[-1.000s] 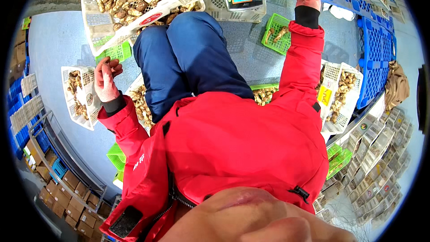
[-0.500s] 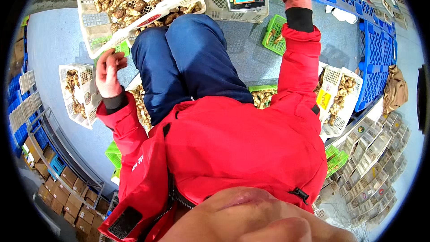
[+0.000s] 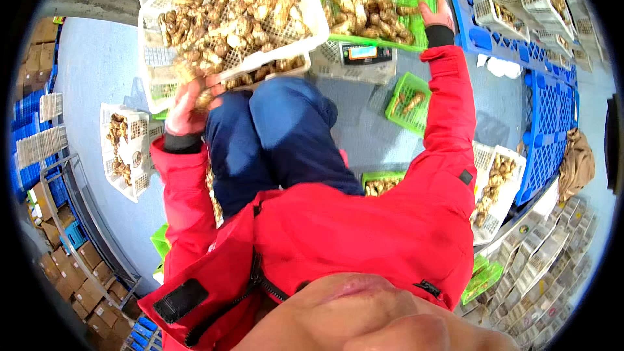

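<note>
My left hand [image 3: 190, 105], blurred, is closed on a mushroom [image 3: 204, 97] at the near edge of the big white basket [image 3: 151, 65], which is heaped with brown and pale mushrooms. My right hand [image 3: 435, 14] is closed on a mushroom [image 3: 409, 10] at the right end of a green basket [image 3: 370, 40] full of mushrooms. A white crate [image 3: 325, 68] and a scale [image 3: 359, 53] with a lit display are just below that green basket. A small green basket [image 3: 404, 117] holds a few mushrooms.
White baskets of mushrooms stand at my left [image 3: 133, 182] and right [image 3: 495, 221]. Blue plastic pallets [image 3: 546, 136] line the right, with stacked white crates [image 3: 546, 0] and a brown cloth [image 3: 575, 162]. Cardboard boxes [image 3: 84, 273] and a metal rack [image 3: 68, 188] are at the far left.
My left hand has moved right onto the white basket and closed on a mushroom. My right hand has lowered its mushroom to the green basket. The surroundings sit lower in the picture.
</note>
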### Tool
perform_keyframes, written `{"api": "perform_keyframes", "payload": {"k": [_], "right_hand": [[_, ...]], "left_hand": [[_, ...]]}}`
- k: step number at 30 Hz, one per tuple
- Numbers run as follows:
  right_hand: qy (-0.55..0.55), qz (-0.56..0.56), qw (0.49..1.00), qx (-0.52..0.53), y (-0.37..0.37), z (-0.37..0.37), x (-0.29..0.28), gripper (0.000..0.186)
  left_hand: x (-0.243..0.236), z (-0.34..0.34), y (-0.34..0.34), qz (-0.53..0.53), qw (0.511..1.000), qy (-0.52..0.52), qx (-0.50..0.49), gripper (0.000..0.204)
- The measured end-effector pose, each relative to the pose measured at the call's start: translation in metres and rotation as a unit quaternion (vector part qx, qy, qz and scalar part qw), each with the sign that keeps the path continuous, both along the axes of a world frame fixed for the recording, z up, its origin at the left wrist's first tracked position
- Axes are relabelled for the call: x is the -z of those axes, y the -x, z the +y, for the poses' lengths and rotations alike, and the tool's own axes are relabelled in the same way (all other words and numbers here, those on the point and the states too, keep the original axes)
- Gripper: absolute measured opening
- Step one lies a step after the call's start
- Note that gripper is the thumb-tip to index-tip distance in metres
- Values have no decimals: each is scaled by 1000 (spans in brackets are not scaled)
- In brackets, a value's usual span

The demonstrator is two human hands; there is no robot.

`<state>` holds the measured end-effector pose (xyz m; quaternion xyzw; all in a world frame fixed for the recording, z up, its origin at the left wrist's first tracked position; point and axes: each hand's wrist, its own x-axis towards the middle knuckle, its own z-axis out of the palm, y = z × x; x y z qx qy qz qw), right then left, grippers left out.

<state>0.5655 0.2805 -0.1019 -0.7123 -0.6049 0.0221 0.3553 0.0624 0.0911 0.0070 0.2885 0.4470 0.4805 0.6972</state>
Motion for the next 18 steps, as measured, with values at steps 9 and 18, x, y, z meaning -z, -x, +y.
{"api": "perform_keyframes", "payload": {"k": [9, 18], "right_hand": [[413, 18, 909, 50, -89, 32, 140, 72], [184, 580, 793, 36, -65, 41, 87, 38]], "left_hand": [[32, -86, 147, -11, 917, 42, -396, 34], [51, -75, 152, -41, 945, -14, -324, 39]]}}
